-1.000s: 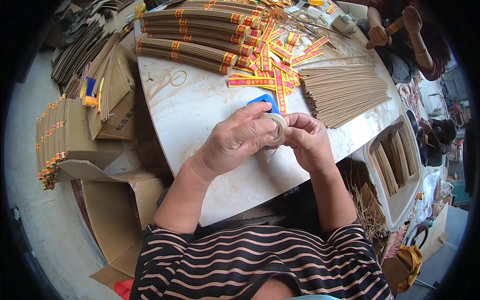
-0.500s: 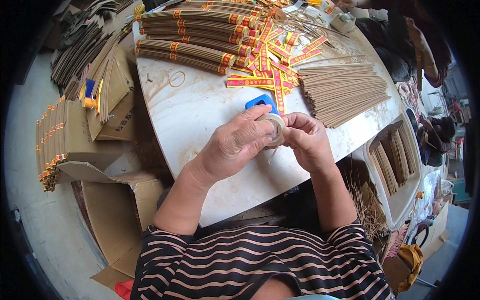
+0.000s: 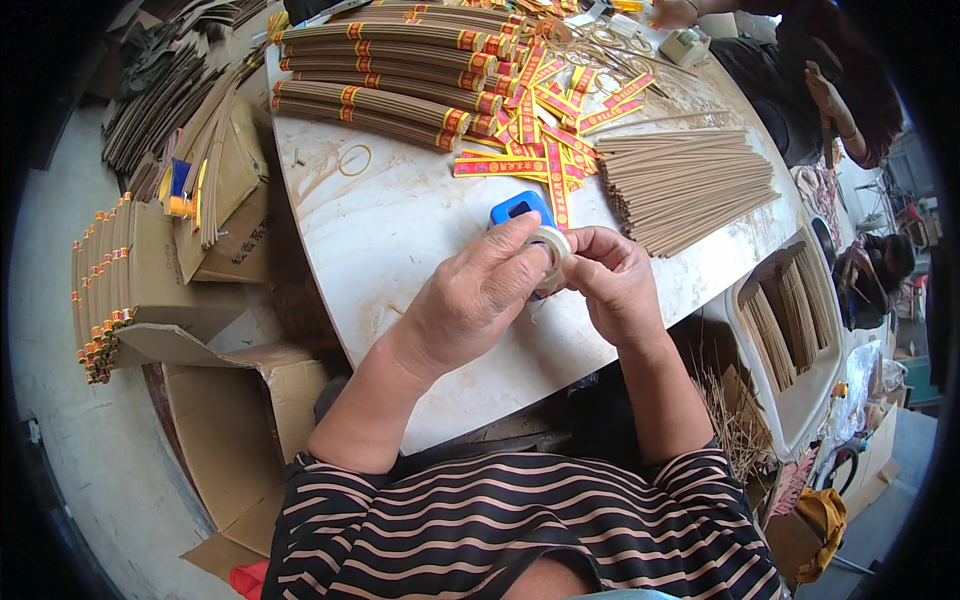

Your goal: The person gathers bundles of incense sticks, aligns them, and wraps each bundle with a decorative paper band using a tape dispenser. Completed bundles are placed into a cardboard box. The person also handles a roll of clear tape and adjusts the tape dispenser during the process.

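Note:
A pale roll of clear tape [image 3: 551, 246] is held up over the white table by my left hand [image 3: 478, 288], with fingers closed on it and partly in its hole. My right hand [image 3: 612, 284] pinches the roll's right edge between thumb and forefinger; any tape end there is too small to make out. Just behind the roll shows a blue tape dispenser [image 3: 521, 207], partly hidden by my fingers. Red and yellow paper labels [image 3: 557, 172] lie scattered beyond it. To the right rests a loose pile of brown incense sticks [image 3: 690, 190].
Banded incense bundles [image 3: 380, 80] are stacked at the back left of the table [image 3: 350, 240]. An open cardboard box [image 3: 225, 420] stands at lower left, and a white bin [image 3: 790, 330] with sticks at right. Another person's hand [image 3: 826, 95] is at the far right.
My left hand has turned slightly on the tape roll, its back now higher. The tape strip that hung below the roll no longer shows. The other person's hands at the far right have shifted.

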`<state>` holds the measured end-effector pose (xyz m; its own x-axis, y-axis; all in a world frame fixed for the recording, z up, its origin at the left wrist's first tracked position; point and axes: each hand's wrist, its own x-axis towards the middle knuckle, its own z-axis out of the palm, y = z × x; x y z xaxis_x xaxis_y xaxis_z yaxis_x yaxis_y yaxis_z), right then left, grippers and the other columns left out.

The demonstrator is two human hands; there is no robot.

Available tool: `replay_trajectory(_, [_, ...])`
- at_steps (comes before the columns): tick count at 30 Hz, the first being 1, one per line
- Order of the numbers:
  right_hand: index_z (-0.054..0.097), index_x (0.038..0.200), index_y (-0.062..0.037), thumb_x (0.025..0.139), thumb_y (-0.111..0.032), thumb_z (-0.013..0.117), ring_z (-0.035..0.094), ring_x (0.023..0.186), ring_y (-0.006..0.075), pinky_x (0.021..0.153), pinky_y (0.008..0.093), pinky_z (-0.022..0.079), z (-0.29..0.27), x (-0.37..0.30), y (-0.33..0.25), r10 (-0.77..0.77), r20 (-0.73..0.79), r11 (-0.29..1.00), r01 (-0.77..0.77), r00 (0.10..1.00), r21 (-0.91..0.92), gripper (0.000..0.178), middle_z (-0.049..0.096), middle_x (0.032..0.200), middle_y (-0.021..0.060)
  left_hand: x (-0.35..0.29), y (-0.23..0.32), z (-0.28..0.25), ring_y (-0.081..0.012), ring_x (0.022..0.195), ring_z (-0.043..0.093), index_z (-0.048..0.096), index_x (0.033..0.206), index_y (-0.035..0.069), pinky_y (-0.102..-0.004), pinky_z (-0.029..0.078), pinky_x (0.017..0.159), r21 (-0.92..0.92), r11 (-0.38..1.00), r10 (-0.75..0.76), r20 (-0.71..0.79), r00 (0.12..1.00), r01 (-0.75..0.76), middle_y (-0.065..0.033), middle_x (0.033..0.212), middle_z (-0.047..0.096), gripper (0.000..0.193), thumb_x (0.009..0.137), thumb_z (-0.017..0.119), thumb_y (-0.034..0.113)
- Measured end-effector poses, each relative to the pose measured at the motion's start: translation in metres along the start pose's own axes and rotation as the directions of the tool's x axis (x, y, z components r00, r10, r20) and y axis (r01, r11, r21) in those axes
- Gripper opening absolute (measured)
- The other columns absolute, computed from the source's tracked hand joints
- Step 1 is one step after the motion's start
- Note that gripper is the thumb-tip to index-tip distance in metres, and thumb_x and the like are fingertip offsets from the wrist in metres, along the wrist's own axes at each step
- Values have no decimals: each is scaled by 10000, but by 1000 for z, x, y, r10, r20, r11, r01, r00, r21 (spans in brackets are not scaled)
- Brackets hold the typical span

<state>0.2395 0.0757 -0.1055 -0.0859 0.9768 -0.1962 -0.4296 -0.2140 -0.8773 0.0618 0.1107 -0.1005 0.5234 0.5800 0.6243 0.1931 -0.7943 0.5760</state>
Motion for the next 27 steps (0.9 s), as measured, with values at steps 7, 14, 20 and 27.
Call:
replay_trajectory(7, [573, 913, 37, 781, -48, 615, 570, 717, 93, 665, 221, 475, 1, 1, 5, -3, -6, 1000, 3, 1000, -7, 163, 606, 833, 55, 0, 1, 6, -353, 885, 595, 551, 996, -17, -367, 514, 774, 84, 996, 30, -41, 999, -26, -220, 1062, 554, 335, 676, 633, -75])
replay_trajectory(14, [574, 918, 35, 778, -52, 627, 559, 719, 81, 659, 206, 466, 3, 0, 6, -11, -18, 1000, 11, 1000, -22, 174, 600, 829, 42, -2, 6, 7, -304, 896, 614, 559, 956, -10, -320, 510, 749, 42, 995, -82, -76, 994, 85, -213, 1071, 573, 280, 700, 651, -75])
replay_trajectory(20, [573, 929, 35, 770, -48, 637, 557, 726, 79, 669, 204, 465, 5, -2, 6, -26, -50, 998, 24, 998, -56, 191, 596, 832, 38, 0, 7, 9, -299, 909, 610, 554, 953, -10, -318, 507, 766, 105, 993, -34, -93, 995, 44, -210, 1081, 569, 279, 700, 652, -77])
replay_trajectory(27, [567, 952, 34, 770, -43, 633, 569, 771, 93, 699, 221, 475, 4, -3, 7, -96, -43, 994, 98, 994, 45, 208, 597, 883, 52, 1, 4, 10, -296, 927, 593, 573, 964, 8, -321, 499, 799, -88, 995, -50, -137, 989, 38, -185, 1104, 540, 252, 730, 653, -39])
